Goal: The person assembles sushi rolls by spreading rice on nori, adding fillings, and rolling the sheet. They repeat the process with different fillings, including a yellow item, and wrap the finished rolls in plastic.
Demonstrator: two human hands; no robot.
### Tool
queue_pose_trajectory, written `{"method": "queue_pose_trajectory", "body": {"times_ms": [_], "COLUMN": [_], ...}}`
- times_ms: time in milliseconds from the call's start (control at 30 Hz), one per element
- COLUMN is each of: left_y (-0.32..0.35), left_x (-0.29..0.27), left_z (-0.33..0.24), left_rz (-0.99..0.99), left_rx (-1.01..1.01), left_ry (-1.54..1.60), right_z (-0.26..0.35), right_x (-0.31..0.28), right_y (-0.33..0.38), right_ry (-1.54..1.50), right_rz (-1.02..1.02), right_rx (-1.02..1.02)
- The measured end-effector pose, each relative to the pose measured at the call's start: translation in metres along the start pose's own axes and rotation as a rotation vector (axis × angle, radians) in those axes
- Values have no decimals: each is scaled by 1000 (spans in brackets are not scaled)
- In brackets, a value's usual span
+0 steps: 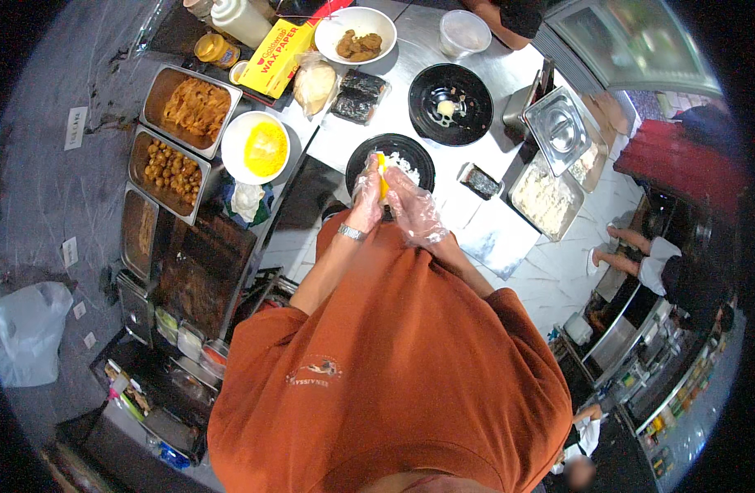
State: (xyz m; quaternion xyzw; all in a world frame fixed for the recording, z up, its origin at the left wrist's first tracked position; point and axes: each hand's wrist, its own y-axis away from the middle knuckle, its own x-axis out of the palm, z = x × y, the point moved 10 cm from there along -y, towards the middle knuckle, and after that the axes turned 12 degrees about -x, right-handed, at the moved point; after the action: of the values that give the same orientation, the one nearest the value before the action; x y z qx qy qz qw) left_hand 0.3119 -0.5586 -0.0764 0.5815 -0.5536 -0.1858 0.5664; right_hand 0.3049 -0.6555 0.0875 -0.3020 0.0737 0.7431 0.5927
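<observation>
My left hand (366, 194) and my right hand (415, 209), both in thin see-through plastic gloves, press together around a yellow piece of food (383, 176). Only a narrow strip of it shows between the palms, so its full shape is hidden. They hold it above the near part of a black bowl (352, 157) with white rice (403, 168) in it. A black wrapped block (480, 181) lies to the right of my right hand. Farther off, another black bowl (427, 78) holds a pale lump and some wet remains.
At left stand a white bowl of yellow crumbs (265, 149) and metal trays of orange food (198, 103) and brown balls (173, 171). Ahead are a yellow wax paper box (277, 57) and wrapped black packs (360, 96). A tray of white food (547, 200) and a metal lid (557, 131) sit right. Another person's arm (502, 23) rests beyond.
</observation>
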Motion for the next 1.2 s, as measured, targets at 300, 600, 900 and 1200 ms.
{"method": "queue_pose_trajectory", "body": {"times_ms": [300,600,900,1200], "left_y": [25,7,16,31], "left_x": [18,17,18,7], "left_z": [-26,-11,-20,-33], "left_rz": [-72,98,-26,-88], "left_rx": [160,37,90,232], "left_ry": [-151,80,9,-122], "right_z": [-29,12,9,-63], "right_x": [-24,-20,-25,-15], "right_y": [-17,2,12,4], "right_ry": [-279,-36,-64,-623], "right_rz": [-210,-134,-240,-264], "right_rx": [215,-42,-151,410]}}
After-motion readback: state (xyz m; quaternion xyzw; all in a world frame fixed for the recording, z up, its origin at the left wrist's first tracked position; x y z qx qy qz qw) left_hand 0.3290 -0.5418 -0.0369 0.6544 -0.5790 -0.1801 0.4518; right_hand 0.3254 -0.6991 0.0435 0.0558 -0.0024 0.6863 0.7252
